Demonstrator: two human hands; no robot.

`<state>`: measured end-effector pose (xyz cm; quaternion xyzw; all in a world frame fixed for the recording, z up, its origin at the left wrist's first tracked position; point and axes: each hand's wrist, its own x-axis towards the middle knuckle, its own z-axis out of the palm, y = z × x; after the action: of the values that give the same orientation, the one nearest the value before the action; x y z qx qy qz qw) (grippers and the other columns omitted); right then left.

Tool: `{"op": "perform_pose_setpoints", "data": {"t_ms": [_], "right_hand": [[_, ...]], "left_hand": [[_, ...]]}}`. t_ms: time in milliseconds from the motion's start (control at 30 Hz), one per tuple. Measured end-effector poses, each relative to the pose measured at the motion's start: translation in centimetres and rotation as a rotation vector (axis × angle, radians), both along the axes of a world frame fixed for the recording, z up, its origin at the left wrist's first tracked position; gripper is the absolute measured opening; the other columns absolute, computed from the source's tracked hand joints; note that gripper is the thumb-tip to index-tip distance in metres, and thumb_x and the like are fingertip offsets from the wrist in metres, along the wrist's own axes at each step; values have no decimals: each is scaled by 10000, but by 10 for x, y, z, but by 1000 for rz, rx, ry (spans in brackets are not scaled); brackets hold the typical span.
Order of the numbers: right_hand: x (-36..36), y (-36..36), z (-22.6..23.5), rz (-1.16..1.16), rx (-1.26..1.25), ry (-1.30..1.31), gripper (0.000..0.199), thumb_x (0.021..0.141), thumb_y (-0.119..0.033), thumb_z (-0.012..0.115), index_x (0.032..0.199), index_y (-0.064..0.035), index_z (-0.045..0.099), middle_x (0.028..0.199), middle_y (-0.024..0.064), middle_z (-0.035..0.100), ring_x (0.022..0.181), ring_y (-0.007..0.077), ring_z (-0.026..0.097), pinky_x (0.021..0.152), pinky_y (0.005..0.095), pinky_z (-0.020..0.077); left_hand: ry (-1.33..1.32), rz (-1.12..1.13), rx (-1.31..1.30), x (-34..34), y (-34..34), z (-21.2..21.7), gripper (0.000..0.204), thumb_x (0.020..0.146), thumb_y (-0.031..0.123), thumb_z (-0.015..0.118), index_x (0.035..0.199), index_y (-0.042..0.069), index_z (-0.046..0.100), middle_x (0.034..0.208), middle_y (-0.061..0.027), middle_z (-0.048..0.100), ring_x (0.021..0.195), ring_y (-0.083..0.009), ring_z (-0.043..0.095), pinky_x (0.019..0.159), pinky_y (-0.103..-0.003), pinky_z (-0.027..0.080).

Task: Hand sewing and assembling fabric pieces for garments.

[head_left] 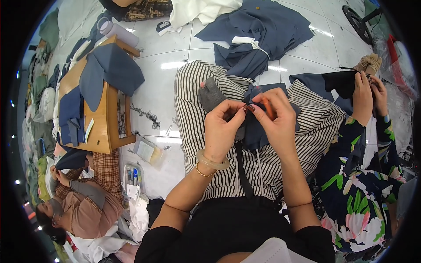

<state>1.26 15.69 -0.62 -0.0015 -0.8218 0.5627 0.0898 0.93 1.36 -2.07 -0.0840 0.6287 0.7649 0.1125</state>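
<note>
My left hand pinches the top edge of a dark blue fabric piece held over my striped-trousered lap. My right hand grips the same fabric from the right and also holds a small orange tool between its fingers. The fingertips of both hands meet at the fabric's upper edge. A pale bangle and a thin gold bracelet sit on my left wrist. A black strip hangs down from the fabric over my lap.
A low wooden table at the left carries dark blue fabric pieces. More blue fabric lies on the white tiled floor ahead. A person in floral clothing handles dark cloth at the right. Another person sits lower left.
</note>
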Motion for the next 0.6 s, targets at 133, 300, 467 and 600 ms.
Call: {"op": "perform_pose_setpoints", "data": {"t_ms": [133,300,467,600], "right_hand": [[-4,-3,-18,-25,-3,124,145,800,14,657,933,24,598,858,81,549,687,201,535,626,287,443],[-5,-5,-20,3,54,129,75,843,27,594,904,32,551,838,97,513,675,226,522,613,301,433],[-7,-6,-19,-28,81,153,57,868,15,566,888,35,517,823,108,486,654,247,495,599,315,420],[-8,-7,-20,-81,83,93,66,879,-4,569,895,36,520,818,109,485,644,237,489,593,306,414]], "left_hand": [[13,-13,-8,0,4,0,104,868,16,629,956,-34,653,836,-13,651,746,-43,569,699,-186,463],[28,-32,-47,-1,5,-5,104,858,18,640,941,-41,658,820,-22,661,732,-53,577,691,-200,472],[69,-34,-144,-1,6,-3,89,846,26,654,909,-36,663,782,-22,659,708,-51,573,666,-204,466],[80,-33,-147,-3,8,-2,93,849,33,658,910,-38,662,781,-16,656,709,-49,570,661,-201,464]]}}
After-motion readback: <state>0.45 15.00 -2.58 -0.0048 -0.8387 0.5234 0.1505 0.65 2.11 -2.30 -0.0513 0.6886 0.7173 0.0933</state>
